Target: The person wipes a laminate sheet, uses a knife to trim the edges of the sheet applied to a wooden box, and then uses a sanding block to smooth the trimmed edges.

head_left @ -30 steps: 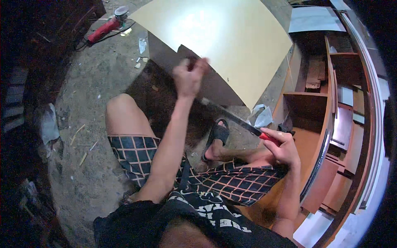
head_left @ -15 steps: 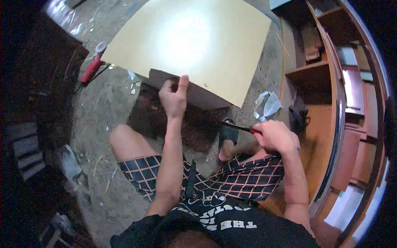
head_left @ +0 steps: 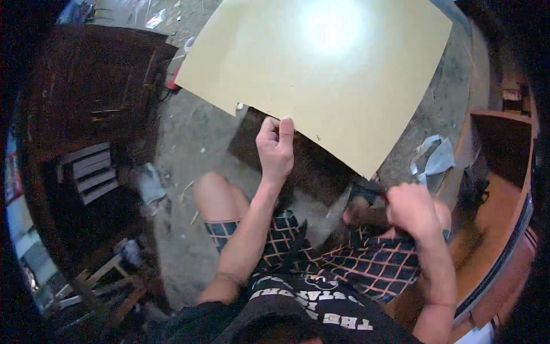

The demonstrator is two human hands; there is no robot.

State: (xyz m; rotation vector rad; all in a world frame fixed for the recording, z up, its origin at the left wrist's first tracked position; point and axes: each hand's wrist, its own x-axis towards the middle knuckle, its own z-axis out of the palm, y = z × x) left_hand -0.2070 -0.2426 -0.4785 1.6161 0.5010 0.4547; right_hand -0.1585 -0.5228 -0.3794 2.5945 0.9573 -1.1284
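A large cream board (head_left: pixel 321 74) with a bright patch of light on it stretches out in front of me, a notch cut in its near edge. My left hand (head_left: pixel 278 149) is closed on that near edge, thumb up and fingers curled against it. Below the edge lies a dark brown panel (head_left: pixel 321 172), partly hidden by my hand and the board. At the board's near right corner, my right hand (head_left: pixel 409 209) is closed round a slim dark tool (head_left: pixel 377 187) with some red on its handle. Motion blur and my fingers hide most of this tool.
Dark wooden furniture (head_left: pixel 103 80) stands at the left, with broken wood pieces (head_left: pixel 114 281) nearer me. An open wooden cabinet (head_left: pixel 498 200) lies at the right. White plastic scraps (head_left: pixel 438 160) are on the floor beside it. Something red (head_left: pixel 172 81) shows behind the board's left corner.
My view has swung left, so everything sits further right. The dark strip at the board's near edge no longer shows there. My right hand's tool has come up to the board's near corner.
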